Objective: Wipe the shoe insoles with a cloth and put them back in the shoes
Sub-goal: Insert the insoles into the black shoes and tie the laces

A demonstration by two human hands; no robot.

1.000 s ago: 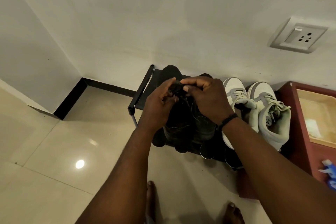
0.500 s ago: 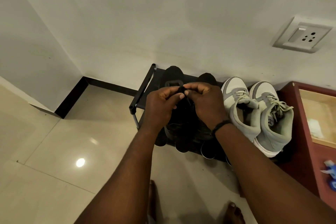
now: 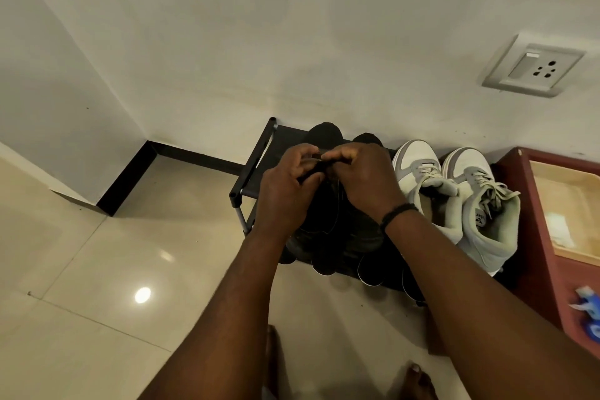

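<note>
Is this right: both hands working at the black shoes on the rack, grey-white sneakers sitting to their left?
Not quite. In the head view the grey-white sneakers sit right of the black shoes, not left. Both the left hand and right hand do work at the black pair on the rack.

A corner of a home, likely an entryway, with glossy cream floor tiles (image 3: 97,269) and plain white walls edged by a dark skirting (image 3: 194,157). A low black shoe rack (image 3: 256,166) stands against the wall, holding grey-and-white sneakers (image 3: 454,198) at its right end. A wall socket (image 3: 534,66) sits above; bare feet (image 3: 418,380) stand on the tiles.
</note>
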